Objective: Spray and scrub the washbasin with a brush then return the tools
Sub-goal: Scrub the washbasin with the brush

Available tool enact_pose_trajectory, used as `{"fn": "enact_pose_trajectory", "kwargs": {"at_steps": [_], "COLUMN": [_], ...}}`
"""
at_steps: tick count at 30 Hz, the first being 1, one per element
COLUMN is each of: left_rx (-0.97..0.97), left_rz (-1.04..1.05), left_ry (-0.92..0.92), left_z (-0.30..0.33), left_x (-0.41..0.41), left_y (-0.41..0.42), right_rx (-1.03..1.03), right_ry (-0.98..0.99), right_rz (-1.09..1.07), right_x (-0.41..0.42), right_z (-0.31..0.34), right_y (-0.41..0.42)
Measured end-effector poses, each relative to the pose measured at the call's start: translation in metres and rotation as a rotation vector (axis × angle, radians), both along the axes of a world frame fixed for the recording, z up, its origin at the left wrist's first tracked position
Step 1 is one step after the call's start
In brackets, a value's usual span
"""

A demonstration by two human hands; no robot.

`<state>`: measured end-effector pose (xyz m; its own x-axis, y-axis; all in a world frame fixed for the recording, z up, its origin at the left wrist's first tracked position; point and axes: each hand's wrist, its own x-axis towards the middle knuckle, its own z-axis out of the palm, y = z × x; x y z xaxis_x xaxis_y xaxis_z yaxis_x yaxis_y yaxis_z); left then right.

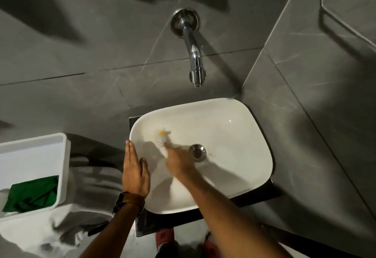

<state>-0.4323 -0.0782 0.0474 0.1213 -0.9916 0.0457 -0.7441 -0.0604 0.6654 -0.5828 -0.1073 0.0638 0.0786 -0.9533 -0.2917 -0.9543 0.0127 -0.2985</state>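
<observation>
A white rectangular washbasin (234,135) sits on a dark counter, with a chrome drain (197,152) in its middle. My right hand (179,162) is inside the bowl, blurred by motion, shut on a small brush (162,136) with a white body and a yellow patch. The brush head touches the basin's left inner wall. My left hand (135,173) lies flat with fingers together on the basin's left rim, holding nothing. A brown watch strap wraps that wrist. No spray bottle is in view.
A chrome wall tap (194,60) juts out above the basin. A white bin (34,168) with a green cloth (32,193) inside stands to the left. Grey tiled walls surround the basin, and a towel rail (343,21) is on the right wall. Red shoes (164,235) show below.
</observation>
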Motion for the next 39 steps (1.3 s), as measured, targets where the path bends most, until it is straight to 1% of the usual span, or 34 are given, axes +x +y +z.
{"fn": "enact_pose_trajectory", "kwargs": {"at_steps": [4,5,7,8,10,12,13,15,17,18,20,22,25,28,31,32,33,36,37,39], "left_rx": [0.009,0.014,0.025,0.033,0.046,0.049,0.047,0.04,0.033,0.033,0.029,0.032,0.026,0.023,0.011,0.008,0.008,0.02,0.026,0.032], "left_rz": [0.006,0.006,0.008,0.014,0.024,0.028,0.029,0.027,0.021,0.021,0.022,0.028,0.019,0.024,0.01,0.006,0.009,0.024,0.027,0.033], "left_ry": [0.002,0.001,0.002,0.006,0.007,0.007,0.006,0.001,-0.005,-0.006,-0.007,-0.003,0.002,0.011,0.022,0.023,0.021,0.028,0.031,0.032], "left_z": [0.001,0.002,0.002,0.003,0.003,0.004,0.004,0.004,0.004,0.004,0.003,0.002,0.002,0.002,0.0,0.0,-0.001,0.001,0.003,0.006], "left_x": [0.0,-0.001,0.0,0.0,0.0,-0.001,-0.001,-0.001,-0.002,-0.002,-0.002,-0.001,-0.002,-0.001,0.0,0.0,0.001,0.001,-0.001,-0.002], "left_y": [0.0,0.0,0.0,0.0,-0.001,-0.001,-0.002,-0.001,0.0,0.0,0.0,-0.001,-0.001,0.0,0.0,0.0,-0.001,-0.001,-0.001,-0.001], "right_rx": [-0.056,-0.08,-0.06,-0.016,0.103,0.255,0.286,0.291,0.23,0.193,0.181,0.183,0.159,0.123,-0.041,-0.062,-0.006,0.116,0.139,0.216], "right_ry": [0.333,0.396,0.464,0.447,0.307,0.198,0.177,0.159,0.164,0.174,0.171,0.166,0.189,0.2,0.205,0.204,0.205,0.333,0.36,0.335], "right_rz": [-0.387,-0.445,-0.444,-0.427,-0.382,-0.254,-0.172,-0.084,-0.065,-0.076,-0.121,-0.153,-0.113,-0.097,-0.121,-0.161,-0.207,-0.3,-0.316,-0.285], "right_x": [-0.113,-0.137,-0.157,-0.153,-0.127,-0.086,-0.065,-0.031,-0.017,-0.018,-0.03,-0.038,-0.028,-0.021,-0.035,-0.049,-0.066,-0.117,-0.126,-0.116], "right_z": [0.007,0.012,0.02,0.023,0.023,0.028,0.032,0.035,0.028,0.026,0.026,0.023,0.019,0.008,0.008,0.011,0.017,0.033,0.037,0.044], "right_y": [-0.007,-0.002,0.013,0.023,0.049,0.074,0.081,0.081,0.062,0.049,0.03,0.031,0.049,0.035,0.004,-0.004,-0.007,0.015,0.031,0.07]}}
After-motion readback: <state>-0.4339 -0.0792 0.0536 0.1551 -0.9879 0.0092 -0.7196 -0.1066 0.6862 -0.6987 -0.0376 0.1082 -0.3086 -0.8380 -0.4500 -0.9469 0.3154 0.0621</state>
